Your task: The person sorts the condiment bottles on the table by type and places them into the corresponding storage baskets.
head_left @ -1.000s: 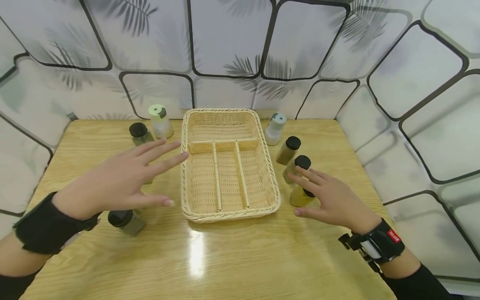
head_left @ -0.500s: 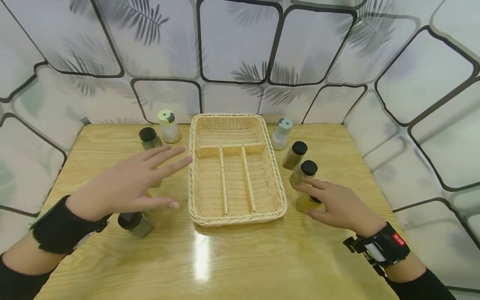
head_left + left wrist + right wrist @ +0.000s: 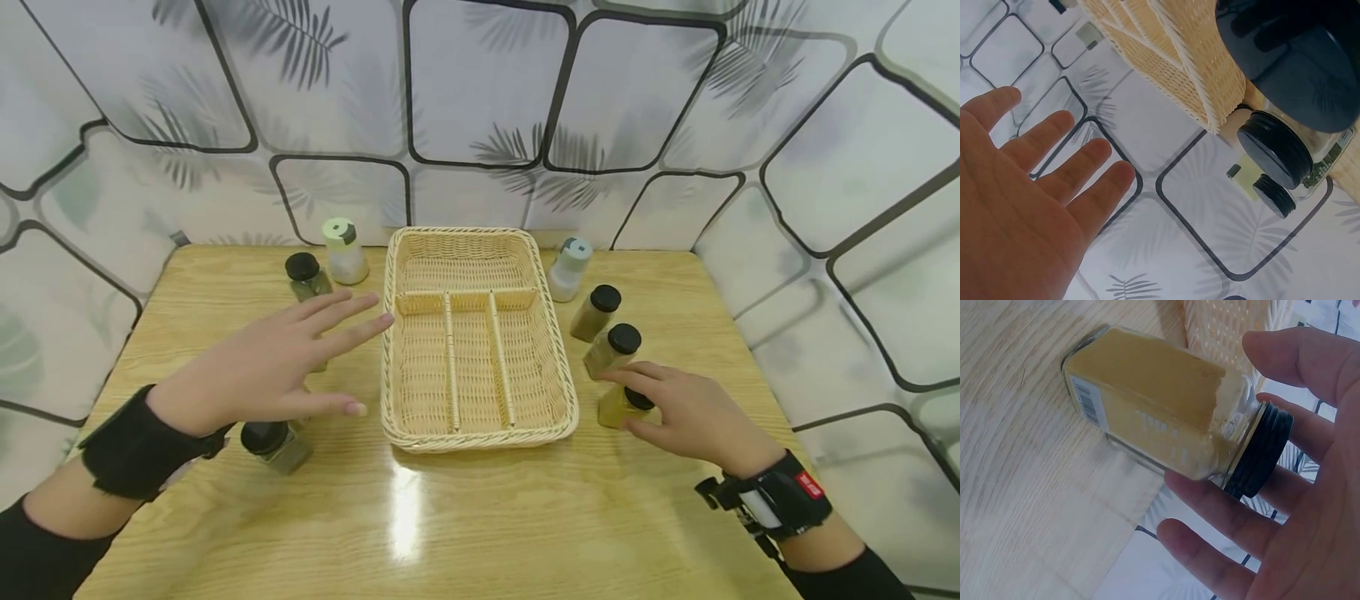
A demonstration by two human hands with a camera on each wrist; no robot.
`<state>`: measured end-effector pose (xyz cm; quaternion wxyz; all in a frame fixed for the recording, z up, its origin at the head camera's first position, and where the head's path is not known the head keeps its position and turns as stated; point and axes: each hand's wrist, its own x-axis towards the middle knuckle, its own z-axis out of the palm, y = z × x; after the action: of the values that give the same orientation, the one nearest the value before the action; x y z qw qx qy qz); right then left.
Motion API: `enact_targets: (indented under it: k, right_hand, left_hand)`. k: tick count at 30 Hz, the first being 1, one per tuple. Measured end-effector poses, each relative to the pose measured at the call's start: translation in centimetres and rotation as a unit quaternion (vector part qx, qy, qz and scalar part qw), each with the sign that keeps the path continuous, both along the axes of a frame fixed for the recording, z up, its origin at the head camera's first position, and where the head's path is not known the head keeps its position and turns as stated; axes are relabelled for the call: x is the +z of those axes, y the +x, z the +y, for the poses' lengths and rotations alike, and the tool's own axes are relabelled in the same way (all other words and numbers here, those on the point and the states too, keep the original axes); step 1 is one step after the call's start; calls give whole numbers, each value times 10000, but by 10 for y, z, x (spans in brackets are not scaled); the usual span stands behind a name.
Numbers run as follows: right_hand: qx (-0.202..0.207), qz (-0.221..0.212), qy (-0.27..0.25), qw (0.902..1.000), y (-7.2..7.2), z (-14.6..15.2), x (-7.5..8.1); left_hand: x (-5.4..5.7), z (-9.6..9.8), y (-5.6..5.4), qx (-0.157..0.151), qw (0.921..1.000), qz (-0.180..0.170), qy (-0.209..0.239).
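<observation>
My right hand is around the cap end of a glass spice jar of yellow powder with a black lid, at the right of the basket. In the right wrist view the thumb stands apart from the jar, while the other fingers lie behind and beside it. Whether any fingertip touches the glass I cannot tell. My left hand hovers with spread fingers over the left-hand jars, holding nothing. It hides part of them. Below its thumb stands a black-capped jar; beyond its fingers is another black-capped jar.
A wicker basket with dividers stands mid-table between the hands. A white-topped shaker and two black-capped jars line its right side. A pale green-topped shaker is at back left. Patterned panels border the table.
My right hand has come down around the yellow jar, its fingers now nearer the lid. The left hand keeps its spread pose. The whole scene has shifted slightly in the head view.
</observation>
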<state>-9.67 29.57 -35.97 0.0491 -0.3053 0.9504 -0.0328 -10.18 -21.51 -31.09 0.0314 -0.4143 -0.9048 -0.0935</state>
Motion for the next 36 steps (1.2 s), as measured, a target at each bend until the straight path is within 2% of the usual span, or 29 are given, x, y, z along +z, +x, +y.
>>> enact_targets:
  k: [7, 16, 22, 36]
  right_hand:
    - [-71, 105, -29, 9999, -1, 5, 0]
    - [-317, -12, 78, 9995, -1, 6, 3]
    - [-391, 64, 51, 9992, -1, 6, 0]
    - [-389, 241, -52, 9989, -1, 5, 2]
  left_hand:
    - [0, 0, 0, -45, 9999, 94, 68]
    - [-1, -1, 2, 63, 10000, -26, 66]
    - [-2, -2, 2, 81, 9999, -42, 74]
    - [-2, -1, 5, 88, 9999, -61, 19]
